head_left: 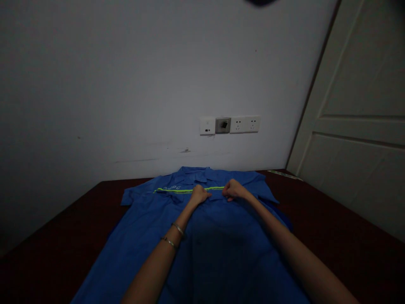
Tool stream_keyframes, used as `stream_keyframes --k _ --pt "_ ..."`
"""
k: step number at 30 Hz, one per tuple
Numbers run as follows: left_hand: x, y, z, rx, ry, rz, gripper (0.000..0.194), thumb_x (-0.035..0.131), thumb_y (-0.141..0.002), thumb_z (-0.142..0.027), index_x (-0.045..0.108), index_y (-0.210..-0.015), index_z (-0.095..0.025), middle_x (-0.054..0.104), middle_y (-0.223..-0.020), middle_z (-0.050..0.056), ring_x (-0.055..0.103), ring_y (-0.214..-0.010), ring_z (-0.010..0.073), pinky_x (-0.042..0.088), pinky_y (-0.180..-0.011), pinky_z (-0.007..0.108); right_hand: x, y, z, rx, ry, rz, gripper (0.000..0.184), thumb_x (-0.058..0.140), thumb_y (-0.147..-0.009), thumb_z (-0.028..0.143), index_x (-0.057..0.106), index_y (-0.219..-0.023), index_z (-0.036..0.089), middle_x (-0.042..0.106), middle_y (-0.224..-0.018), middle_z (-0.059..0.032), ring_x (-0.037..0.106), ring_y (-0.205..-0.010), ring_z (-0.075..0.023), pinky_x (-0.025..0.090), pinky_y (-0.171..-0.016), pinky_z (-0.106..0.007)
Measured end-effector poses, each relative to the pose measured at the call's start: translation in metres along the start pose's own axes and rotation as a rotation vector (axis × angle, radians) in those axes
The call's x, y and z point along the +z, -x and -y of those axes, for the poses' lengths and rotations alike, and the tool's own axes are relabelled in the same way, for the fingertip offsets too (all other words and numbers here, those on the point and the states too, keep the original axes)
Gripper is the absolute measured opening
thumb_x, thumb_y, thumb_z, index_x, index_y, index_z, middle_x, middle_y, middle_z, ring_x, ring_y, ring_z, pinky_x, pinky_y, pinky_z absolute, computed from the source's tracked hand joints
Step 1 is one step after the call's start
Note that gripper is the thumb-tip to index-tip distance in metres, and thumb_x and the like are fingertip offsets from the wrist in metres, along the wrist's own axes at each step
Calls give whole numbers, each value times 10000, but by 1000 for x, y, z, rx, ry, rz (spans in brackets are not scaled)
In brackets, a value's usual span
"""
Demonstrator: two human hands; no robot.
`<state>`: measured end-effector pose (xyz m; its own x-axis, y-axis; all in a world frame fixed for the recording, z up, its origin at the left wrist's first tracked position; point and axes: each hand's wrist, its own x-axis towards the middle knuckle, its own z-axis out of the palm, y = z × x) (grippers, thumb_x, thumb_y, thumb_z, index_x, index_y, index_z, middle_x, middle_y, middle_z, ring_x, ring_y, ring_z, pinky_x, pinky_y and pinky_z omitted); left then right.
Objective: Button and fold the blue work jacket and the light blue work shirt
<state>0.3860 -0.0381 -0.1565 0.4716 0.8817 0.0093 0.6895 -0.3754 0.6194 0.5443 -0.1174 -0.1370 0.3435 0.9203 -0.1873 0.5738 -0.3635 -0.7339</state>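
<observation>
A blue short-sleeved work shirt [218,245] lies spread out, collar at the far end, with a yellow-green stripe and white lettering across its chest. Just below the collar, my left hand [200,194] is closed on the cloth beside the front opening, at the stripe. A short way to the right, my right hand [233,190] pinches the shirt's chest at the same height, fingers bent together. The fingertips of both hands are partly hidden, so the exact bit of cloth in each is hard to make out. Two bracelets [173,236] circle my left forearm.
The shirt rests on a dark red-brown surface [329,219] that meets a pale wall [126,84]. Several sockets and switch plates [245,124] are set low in the wall. A panelled door [354,169] stands at the right. A narrow patterned strip [284,174] lies near the far right corner.
</observation>
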Motion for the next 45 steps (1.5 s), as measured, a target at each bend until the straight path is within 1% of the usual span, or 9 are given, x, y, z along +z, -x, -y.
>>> stream_keyframes --k 6,11,17,21,25,29,33,37,45 --pt "-7 -2 -5 47 43 -20 150 682 -622 -255 650 -553 -125 573 -518 12 529 -534 124 370 -527 210 -4 -1 1 2 -2 -23 94 565 -580 68 585 -513 131 572 -450 1 592 -448 -133 443 -398 -160" --pt "-16 1 -14 77 96 -33 138 685 -611 -243 669 -563 -115 571 -516 7 511 -523 112 351 -517 205 -8 8 12 19 104 -86 65 579 -575 83 600 -533 128 594 -477 -19 599 -461 -133 418 -405 -152" --pt "-23 4 -23 90 203 -4 143 669 -615 -237 663 -548 -111 492 -444 -25 443 -462 88 311 -478 202 -5 14 17 -91 294 -178 57 585 -599 118 641 -589 111 617 -503 -51 612 -499 -145 395 -428 -155" --pt "-21 2 -21 44 291 -27 205 656 -640 -278 634 -525 -110 433 -383 -36 392 -404 76 266 -435 202 -2 14 15 -165 250 -134 53 588 -613 101 637 -631 104 616 -535 -26 589 -453 -118 373 -397 -139" --pt "-17 -3 -15 11 379 -95 251 649 -651 -317 604 -507 -116 423 -371 -39 379 -386 73 250 -414 200 -3 12 11 -144 116 -33 55 610 -608 92 631 -651 119 628 -594 -8 577 -453 -104 407 -395 -139" --pt "-13 -5 -14 6 417 -137 253 648 -653 -323 609 -514 -116 433 -379 -37 399 -398 78 252 -412 195 -3 11 10 -151 52 43 130 686 -611 200 624 -693 122 627 -627 -10 571 -469 -102 430 -398 -153" --pt "-12 -3 -16 -25 452 -152 243 640 -665 -330 638 -559 -112 443 -389 -37 417 -400 80 278 -416 192 0 14 14 -229 157 -28 193 711 -611 265 613 -696 122 619 -597 -15 561 -450 -107 402 -373 -158" --pt "-14 1 -18 -38 499 -117 247 626 -687 -333 627 -580 -111 412 -372 -51 379 -349 69 262 -382 191 -1 19 17 -317 227 -91 100 604 -693 202 609 -635 121 601 -556 -11 563 -440 -105 386 -382 -150" --pt "-13 4 -19 -13 496 -93 266 600 -731 -328 594 -570 -116 387 -347 -66 351 -300 58 234 -351 184 -3 17 12 -387 195 -111 124 516 -697 124 611 -617 118 575 -538 4 550 -432 -90 364 -378 -132"
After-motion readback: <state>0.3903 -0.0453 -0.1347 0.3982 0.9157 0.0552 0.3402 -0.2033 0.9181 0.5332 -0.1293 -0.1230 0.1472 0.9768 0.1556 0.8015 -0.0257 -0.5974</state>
